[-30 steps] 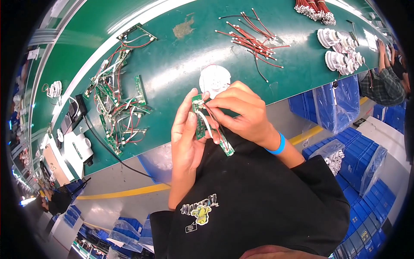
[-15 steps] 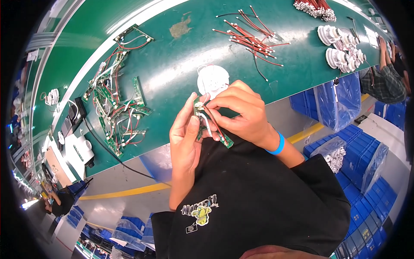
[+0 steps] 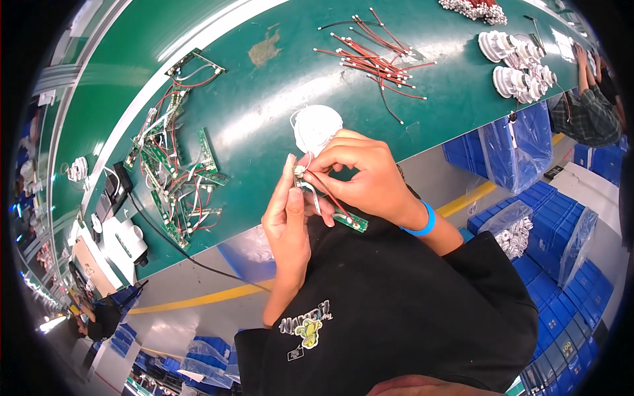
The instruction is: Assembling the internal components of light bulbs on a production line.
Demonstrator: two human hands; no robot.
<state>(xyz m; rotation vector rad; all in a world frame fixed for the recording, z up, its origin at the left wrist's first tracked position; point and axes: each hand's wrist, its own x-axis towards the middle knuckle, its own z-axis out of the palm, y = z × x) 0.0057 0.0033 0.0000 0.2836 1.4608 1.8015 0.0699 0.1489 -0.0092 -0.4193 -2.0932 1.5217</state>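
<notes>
My left hand (image 3: 288, 228) grips a narrow green circuit board (image 3: 350, 221) between thumb and fingers, near the table's front edge. A white cable (image 3: 312, 193) and a dark red wire (image 3: 328, 187) run along the board. My right hand (image 3: 373, 175), with a blue band on its wrist, is closed in a pinch on a thin wire at the board's upper end, beside a small white connector (image 3: 300, 171). Its fingertips partly hide what they pinch. Just beyond the hands, a round white housing (image 3: 318, 125) lies on the green table.
Several wired circuit boards (image 3: 158, 155) lie heaped at the left. Loose red and black wires (image 3: 376, 59) are spread at the back, with white round parts (image 3: 518, 66) to the right. Blue crates (image 3: 548, 224) stand beyond the table's front edge. Another person's arm (image 3: 584, 82) rests at far right.
The circuit board has tilted in my left hand, its upper part now seen more edge-on. My right fingers have closed in on the connector end. The whole view has shifted slightly.
</notes>
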